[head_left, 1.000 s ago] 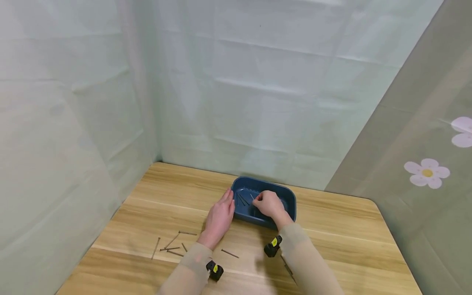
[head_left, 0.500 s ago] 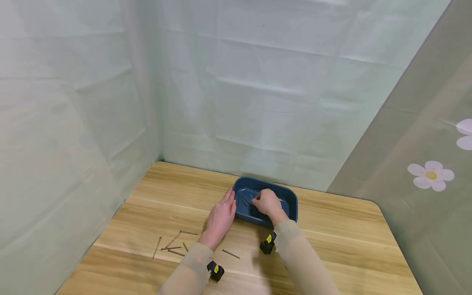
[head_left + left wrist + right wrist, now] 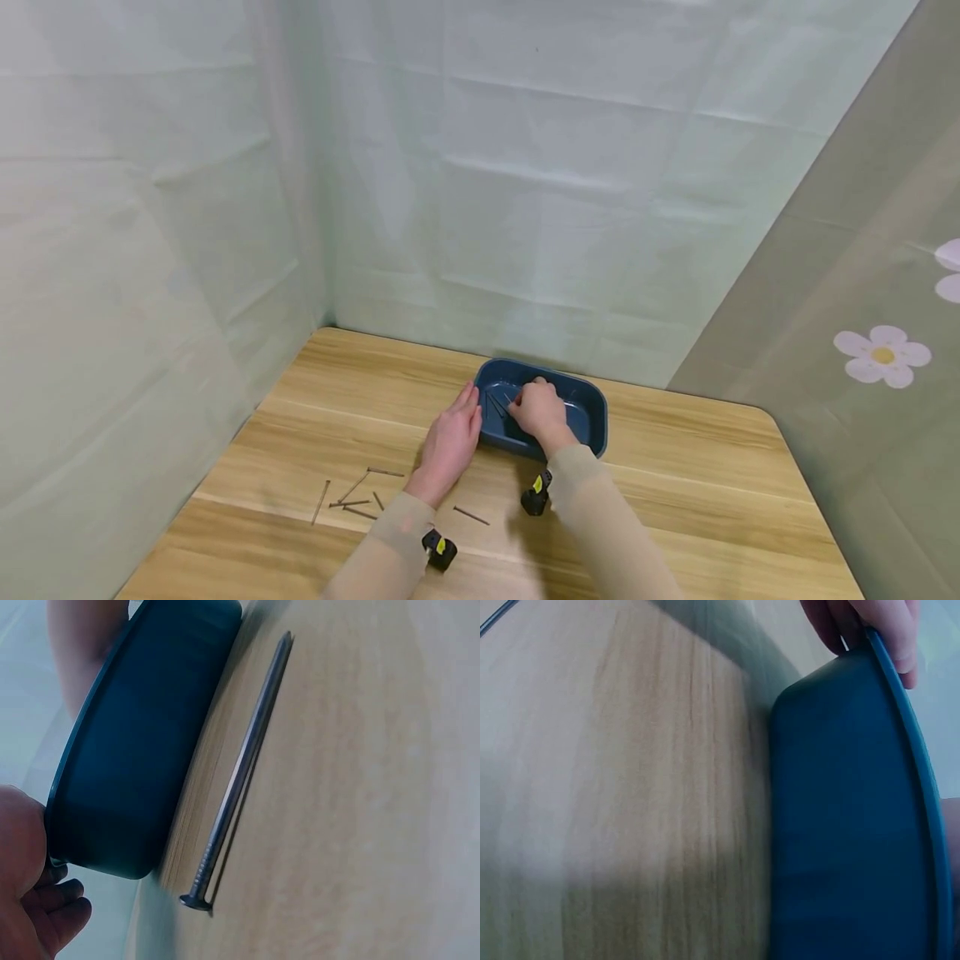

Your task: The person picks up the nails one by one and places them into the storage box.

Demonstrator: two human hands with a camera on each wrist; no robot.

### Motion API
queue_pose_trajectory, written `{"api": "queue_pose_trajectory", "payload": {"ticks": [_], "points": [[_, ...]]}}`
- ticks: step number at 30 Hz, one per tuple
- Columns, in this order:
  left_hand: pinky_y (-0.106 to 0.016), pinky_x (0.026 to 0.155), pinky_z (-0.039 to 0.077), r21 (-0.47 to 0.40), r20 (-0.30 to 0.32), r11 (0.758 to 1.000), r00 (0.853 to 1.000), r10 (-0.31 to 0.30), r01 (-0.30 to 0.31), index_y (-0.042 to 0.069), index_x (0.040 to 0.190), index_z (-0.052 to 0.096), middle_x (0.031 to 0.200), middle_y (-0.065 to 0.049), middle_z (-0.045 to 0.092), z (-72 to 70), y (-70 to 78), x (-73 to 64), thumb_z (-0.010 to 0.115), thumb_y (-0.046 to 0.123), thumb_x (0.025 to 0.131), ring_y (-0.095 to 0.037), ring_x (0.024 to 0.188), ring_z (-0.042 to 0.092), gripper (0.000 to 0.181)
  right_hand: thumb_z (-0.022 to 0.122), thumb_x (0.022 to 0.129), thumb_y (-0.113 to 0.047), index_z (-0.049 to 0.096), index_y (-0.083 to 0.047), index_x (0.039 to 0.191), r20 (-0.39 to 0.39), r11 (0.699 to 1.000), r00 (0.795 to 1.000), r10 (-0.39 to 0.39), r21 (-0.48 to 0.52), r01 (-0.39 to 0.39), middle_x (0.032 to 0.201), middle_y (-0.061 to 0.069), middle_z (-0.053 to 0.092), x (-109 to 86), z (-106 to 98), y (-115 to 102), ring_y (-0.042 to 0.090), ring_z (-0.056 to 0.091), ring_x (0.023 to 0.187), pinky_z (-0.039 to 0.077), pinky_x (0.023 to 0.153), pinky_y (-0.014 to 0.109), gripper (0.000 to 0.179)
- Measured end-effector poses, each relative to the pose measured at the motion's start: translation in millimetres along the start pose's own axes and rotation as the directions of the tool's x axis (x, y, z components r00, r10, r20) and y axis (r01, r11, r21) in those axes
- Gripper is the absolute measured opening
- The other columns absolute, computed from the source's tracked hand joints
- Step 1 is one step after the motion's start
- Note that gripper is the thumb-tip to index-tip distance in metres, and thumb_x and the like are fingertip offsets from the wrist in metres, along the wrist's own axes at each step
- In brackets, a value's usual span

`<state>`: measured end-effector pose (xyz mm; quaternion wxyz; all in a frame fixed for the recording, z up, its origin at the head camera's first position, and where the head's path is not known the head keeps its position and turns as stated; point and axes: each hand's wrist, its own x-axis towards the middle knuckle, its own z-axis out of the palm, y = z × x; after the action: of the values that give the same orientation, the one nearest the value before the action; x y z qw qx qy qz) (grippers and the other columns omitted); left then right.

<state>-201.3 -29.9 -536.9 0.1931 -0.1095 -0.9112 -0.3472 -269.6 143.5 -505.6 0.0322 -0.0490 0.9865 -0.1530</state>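
A dark blue rectangular tray (image 3: pixel 597 421) stands near the back of the wooden table. At its left end is my left hand (image 3: pixel 450 442), thumb over the rim and fingers along the outer wall, as the right wrist view shows too. My right hand (image 3: pixel 542 411) reaches inside the tray, pinching a thin nail (image 3: pixel 507 398) between thumb and fingers; much of this nail is hidden. Left of it, a few dark nails (image 3: pixel 495 406) lie on the tray floor. Before the tray, a single long nail (image 3: pixel 238 769) rests on the table, large in the left wrist view.
Several loose nails (image 3: pixel 349 503) lie scattered on the table (image 3: pixel 697 492) left of my left forearm, some crossing each other. Pale cloth hangs (image 3: pixel 525 208) enclose the table behind and at both sides. Each wrist carries a small black camera (image 3: pixel 439 550).
My right hand has shifted slightly forward and left within the tray, its wrist swinging left. The left hand keeps its place at the tray's end. The whole view has drifted a little.
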Motion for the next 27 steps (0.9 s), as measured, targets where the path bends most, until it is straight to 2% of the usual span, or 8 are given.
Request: {"api": "queue_pose_trajectory", "payload": {"ticks": [15, 21, 27], "points": [[-0.05, 0.1, 0.057, 0.008, -0.015, 1.0, 1.0, 0.02, -0.02, -0.009, 0.141, 0.063, 0.152, -0.023, 0.058, -0.2, 0.0, -0.8, 0.064, 0.01, 0.107, -0.038, 0.132, 0.063, 0.039, 0.081, 0.097, -0.028, 0.081, -0.012, 0.086, -0.035, 1.0, 0.999, 0.014, -0.026, -0.015, 0.117, 0.013, 0.064, 1.1, 8.5, -0.2, 0.031, 0.058, 0.105, 0.058, 0.094, 0.054, 0.019], [-0.051, 0.098, 0.058, 0.006, -0.008, 1.0, 1.0, 0.016, -0.016, -0.009, 0.142, 0.063, 0.152, -0.023, 0.058, 0.0, 0.7, -0.6, 0.064, 0.011, 0.107, -0.038, 0.131, 0.063, 0.04, 0.081, 0.097, -0.026, 0.081, -0.012, 0.086, -0.042, 0.999, 0.999, 0.028, -0.021, -0.028, 0.117, 0.013, 0.063, 1.3, 9.7, -0.2, 0.031, 0.058, 0.106, 0.058, 0.092, 0.053, 0.018], [-0.05, 0.103, 0.055, -0.003, 0.015, 1.0, 1.0, -0.002, 0.002, -0.007, 0.144, 0.062, 0.154, -0.021, 0.056, -0.4, 3.5, -0.7, 0.063, 0.012, 0.108, -0.036, 0.135, 0.059, 0.04, 0.081, 0.097, -0.026, 0.081, -0.012, 0.084, -0.058, 0.999, 0.998, 0.03, -0.02, -0.031, 0.113, 0.013, 0.063, 1.5, 11.4, -0.6, 0.032, 0.058, 0.104, 0.059, 0.09, 0.05, 0.019]]}}
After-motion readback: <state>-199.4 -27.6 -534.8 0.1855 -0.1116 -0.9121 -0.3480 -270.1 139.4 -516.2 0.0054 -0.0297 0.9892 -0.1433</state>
